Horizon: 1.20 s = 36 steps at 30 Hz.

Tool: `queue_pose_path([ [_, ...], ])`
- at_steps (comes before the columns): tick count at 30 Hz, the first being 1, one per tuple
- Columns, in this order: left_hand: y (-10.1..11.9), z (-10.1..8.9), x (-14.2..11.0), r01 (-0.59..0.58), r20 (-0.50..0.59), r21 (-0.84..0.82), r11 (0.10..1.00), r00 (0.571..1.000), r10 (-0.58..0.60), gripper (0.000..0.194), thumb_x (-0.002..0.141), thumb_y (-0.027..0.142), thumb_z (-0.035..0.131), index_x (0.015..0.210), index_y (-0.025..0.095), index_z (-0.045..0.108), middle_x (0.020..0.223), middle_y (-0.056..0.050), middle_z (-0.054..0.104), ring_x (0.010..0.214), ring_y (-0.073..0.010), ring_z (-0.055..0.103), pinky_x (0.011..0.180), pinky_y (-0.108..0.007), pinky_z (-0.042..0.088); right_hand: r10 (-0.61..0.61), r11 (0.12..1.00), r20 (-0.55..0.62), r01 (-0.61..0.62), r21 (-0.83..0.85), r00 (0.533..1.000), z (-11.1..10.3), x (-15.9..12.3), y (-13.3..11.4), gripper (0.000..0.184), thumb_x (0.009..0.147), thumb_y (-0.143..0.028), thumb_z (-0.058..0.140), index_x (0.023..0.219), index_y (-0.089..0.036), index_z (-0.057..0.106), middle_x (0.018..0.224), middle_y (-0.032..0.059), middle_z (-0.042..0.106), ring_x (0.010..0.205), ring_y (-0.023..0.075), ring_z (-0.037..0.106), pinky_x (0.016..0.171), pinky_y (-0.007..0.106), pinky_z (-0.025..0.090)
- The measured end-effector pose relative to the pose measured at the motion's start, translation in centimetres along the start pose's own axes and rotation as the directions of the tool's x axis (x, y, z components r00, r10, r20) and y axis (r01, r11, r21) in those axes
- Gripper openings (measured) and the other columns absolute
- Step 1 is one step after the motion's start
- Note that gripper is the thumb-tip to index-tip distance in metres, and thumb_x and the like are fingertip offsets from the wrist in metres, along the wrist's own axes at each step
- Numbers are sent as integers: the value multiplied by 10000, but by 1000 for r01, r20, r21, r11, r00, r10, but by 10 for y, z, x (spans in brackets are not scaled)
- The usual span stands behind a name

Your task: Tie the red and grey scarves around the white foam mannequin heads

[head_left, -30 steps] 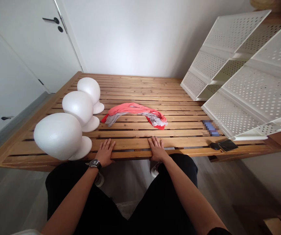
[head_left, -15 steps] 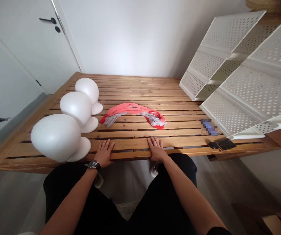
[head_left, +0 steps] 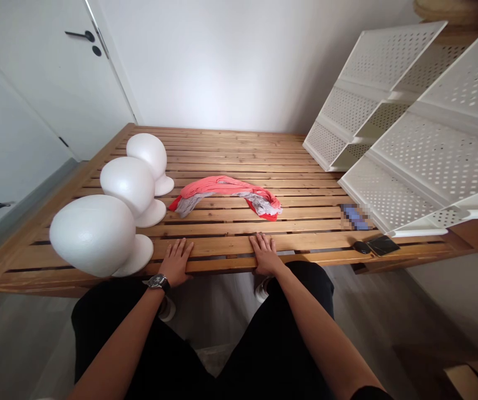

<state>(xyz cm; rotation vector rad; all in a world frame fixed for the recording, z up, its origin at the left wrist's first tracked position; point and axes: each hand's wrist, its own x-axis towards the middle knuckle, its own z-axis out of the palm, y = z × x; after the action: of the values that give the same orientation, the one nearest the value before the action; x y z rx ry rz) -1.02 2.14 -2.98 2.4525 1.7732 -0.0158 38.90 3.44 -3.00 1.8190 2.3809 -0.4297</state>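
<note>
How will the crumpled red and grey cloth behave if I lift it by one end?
The crumpled red and grey cloth will probably hang limp, since it lies in soft folds bent into an arc. Its layers may slip apart, as grey fabric shows loosely beneath the red. It seems unlikely to roll, lying low and uneven.

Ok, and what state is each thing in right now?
Left hand: open, palm down on the bench, holding nothing.
Right hand: open, palm down, holding nothing.
Red and grey cloth: crumpled, lying in an arc.
Three white head stands: upright, uncovered, in a row.
Wristwatch: strapped on.
Flat black item: lying flat.
Door: looks shut.
</note>
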Motion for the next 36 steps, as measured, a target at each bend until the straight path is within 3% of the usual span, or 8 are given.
queue_pose_path([
  [36,1,-1,0,0,0,17,1000,1000,0,1208,608,477,887,1629,220,294,1717,-173,181,1600,-379,147,1308,-563,114,8,1000,13,-8,0,1000,-3,-1,-2,1413,573,-398,902,1672,-192,40,1729,188,-21,1593,399,-72,1238,639,-56],
])
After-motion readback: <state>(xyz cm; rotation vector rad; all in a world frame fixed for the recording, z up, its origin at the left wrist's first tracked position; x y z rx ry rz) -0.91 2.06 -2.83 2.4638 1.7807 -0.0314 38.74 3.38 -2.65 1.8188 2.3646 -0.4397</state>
